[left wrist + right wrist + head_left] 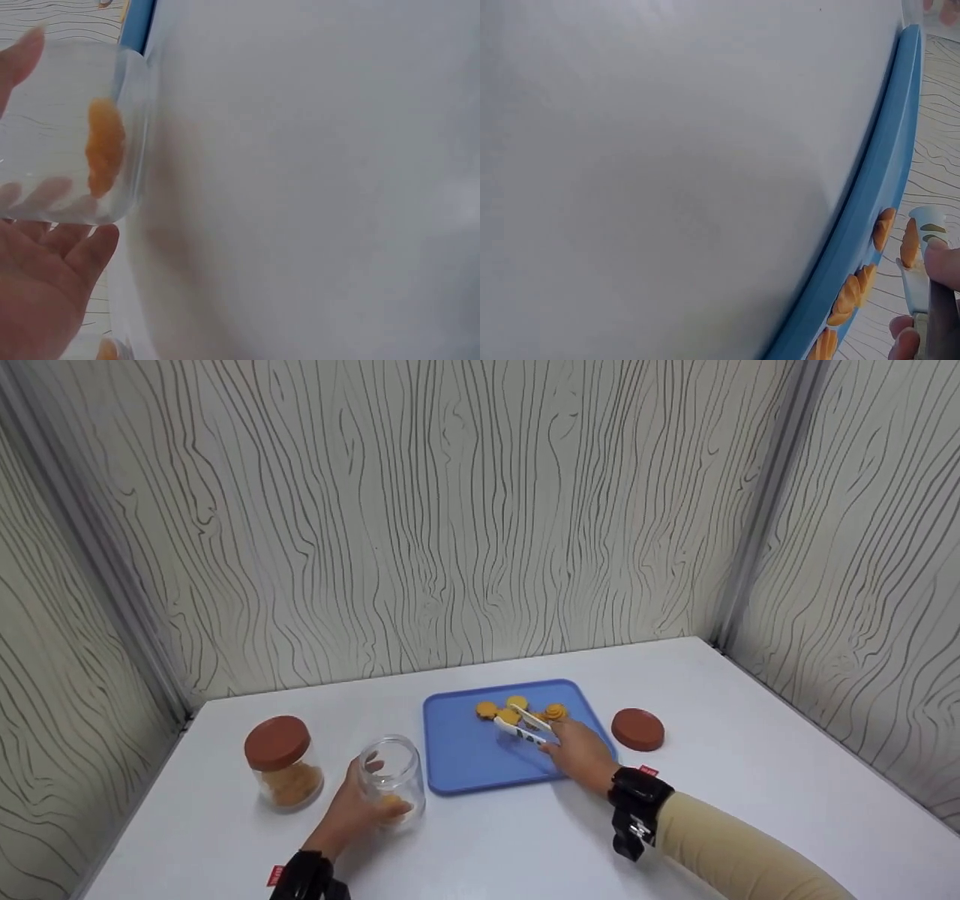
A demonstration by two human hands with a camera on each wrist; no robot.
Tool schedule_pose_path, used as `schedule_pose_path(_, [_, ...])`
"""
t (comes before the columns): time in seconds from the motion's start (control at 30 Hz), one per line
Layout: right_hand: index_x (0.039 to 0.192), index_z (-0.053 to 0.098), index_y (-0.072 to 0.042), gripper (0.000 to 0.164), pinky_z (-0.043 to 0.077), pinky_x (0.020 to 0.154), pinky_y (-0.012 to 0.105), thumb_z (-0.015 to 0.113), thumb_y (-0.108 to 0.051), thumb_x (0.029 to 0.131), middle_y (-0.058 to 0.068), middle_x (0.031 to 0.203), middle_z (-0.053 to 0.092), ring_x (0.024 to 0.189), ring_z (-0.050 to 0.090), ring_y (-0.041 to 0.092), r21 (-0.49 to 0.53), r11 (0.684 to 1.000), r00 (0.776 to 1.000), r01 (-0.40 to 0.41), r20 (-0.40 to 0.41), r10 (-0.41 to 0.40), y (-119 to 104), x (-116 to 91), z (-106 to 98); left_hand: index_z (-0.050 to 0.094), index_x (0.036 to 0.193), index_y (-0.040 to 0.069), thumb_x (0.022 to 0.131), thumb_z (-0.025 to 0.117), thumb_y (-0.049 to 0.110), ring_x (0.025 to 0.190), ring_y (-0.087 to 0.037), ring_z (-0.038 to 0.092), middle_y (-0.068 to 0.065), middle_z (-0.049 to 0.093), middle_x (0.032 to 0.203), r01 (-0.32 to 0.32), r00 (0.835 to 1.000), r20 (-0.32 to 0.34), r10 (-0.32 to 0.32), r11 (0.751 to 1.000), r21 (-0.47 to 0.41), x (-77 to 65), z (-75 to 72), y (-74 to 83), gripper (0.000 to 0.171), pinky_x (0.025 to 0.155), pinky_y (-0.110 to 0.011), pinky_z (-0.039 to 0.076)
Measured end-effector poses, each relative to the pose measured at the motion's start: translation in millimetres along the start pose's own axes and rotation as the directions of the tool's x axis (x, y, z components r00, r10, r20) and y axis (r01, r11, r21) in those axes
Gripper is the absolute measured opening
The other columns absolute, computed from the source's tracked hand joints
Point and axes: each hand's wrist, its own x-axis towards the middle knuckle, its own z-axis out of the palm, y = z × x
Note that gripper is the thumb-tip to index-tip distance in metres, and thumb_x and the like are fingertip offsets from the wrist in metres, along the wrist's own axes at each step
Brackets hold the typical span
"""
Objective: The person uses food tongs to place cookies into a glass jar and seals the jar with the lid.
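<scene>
My left hand [358, 808] grips a clear glass jar [409, 769] round its side, its lidless mouth facing up. Low inside the jar lies an orange cookie [105, 148]. In my right hand [581, 754] is a pair of white tongs [529, 735] with a dark printed pattern, its tips apart over the blue tray [465, 765]. One ridged cookie [909, 244] shows between the tong tips in the right wrist view. Several more round yellow-orange cookies [556, 712] lie on the tray's far half, close to the tips.
Left of my left hand stands a second jar [291, 784], holding orange pieces under a reddish-brown lid [277, 742]. A matching loose lid [638, 730] lies on the white table [517, 847] right of the tray. Wood-patterned panels [450, 510] rise behind and at both sides.
</scene>
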Motion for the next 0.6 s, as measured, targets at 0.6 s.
schedule_pose_path(0.6, [0.088, 0.066, -0.004, 0.015, 0.039, 0.061, 0.032, 0.074, -0.017, 0.086, 0.0, 0.078, 0.053, 0.068, 0.047, 0.016, 0.064, 0.998, 1.0, 0.003, 0.017, -0.005, -8, -13, -12, 0.025, 0.145, -0.004, 0.068, 0.09, 0.023, 0.132, -0.043, 0.037, -0.025, 0.041, 0.143, 0.012, 1.0, -0.009, -0.012, 1.0, 0.021, -0.5, 0.3, 2.6, 0.104, 0.108, -0.058, 0.029])
